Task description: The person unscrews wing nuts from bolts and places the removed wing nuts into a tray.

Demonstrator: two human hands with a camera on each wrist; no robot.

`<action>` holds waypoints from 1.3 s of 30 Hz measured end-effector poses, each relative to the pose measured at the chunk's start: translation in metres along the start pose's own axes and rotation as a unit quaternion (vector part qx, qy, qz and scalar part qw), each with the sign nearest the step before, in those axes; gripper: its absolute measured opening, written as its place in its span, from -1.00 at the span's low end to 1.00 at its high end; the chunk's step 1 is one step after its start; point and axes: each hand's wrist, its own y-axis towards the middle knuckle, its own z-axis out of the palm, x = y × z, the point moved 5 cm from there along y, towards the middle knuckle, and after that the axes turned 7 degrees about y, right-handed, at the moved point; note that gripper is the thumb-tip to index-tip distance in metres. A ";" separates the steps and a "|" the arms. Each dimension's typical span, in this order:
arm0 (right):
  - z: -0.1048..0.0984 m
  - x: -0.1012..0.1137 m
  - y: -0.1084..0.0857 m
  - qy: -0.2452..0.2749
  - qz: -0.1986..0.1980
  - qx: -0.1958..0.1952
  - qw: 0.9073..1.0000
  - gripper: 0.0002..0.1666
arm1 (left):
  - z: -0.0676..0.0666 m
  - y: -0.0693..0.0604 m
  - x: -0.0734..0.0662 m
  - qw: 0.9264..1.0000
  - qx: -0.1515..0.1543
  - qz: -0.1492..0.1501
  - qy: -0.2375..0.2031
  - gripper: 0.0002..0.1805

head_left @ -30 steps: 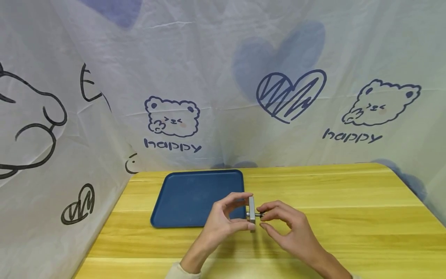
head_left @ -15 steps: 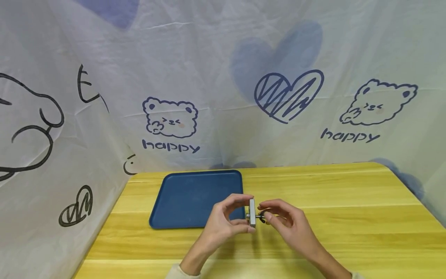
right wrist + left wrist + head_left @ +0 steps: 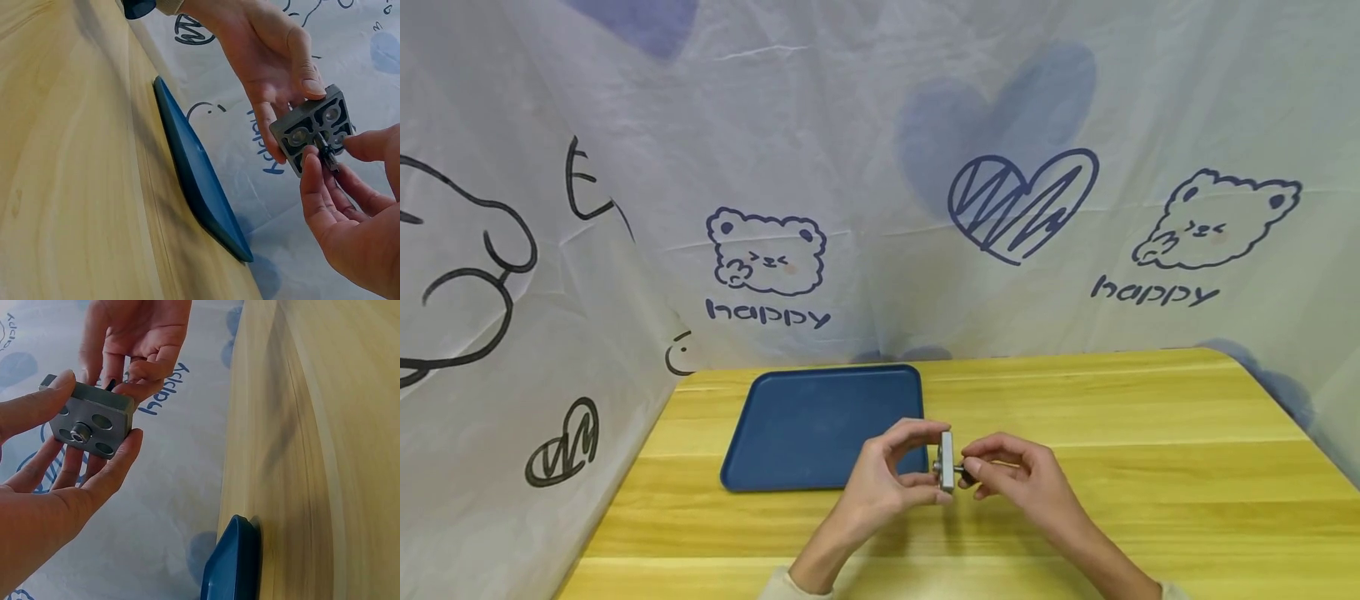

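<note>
A grey metal block (image 3: 947, 462) stands on edge above the table. My left hand (image 3: 880, 475) grips it by its rims, thumb on one side and fingers on the other. In the left wrist view a bolt head (image 3: 80, 432) sits on its face among several oval holes. The bolt's shank comes out of the recessed back and carries a small dark nut-like piece (image 3: 327, 155), its exact shape partly hidden by fingers. My right hand (image 3: 1026, 479) pinches this piece at the fingertips, close to the block.
A blue tray (image 3: 823, 429) lies on the yellow wood-grain table (image 3: 1112, 417), behind and left of my hands. A white printed cloth (image 3: 880, 167) hangs along the table's back and left sides.
My right fingers, spread around the dark piece a second ago, have come together and now pinch it. The left hand keeps its grip on the block, almost unmoved.
</note>
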 end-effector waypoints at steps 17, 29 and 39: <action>0.000 -0.001 -0.002 -0.011 0.007 -0.013 1.000 -0.59 | 0.002 -0.001 0.001 1.000 0.005 -0.007 -0.004 -0.26; 0.001 0.007 -0.003 -0.047 -0.068 -0.015 0.996 -0.81 | 0.001 -0.001 0.001 1.000 0.006 0.000 -0.005 -0.26; 0.006 0.014 -0.008 -0.122 -0.177 -0.014 0.977 -0.83 | -0.001 -0.002 0.002 1.000 0.010 -0.004 -0.020 -0.29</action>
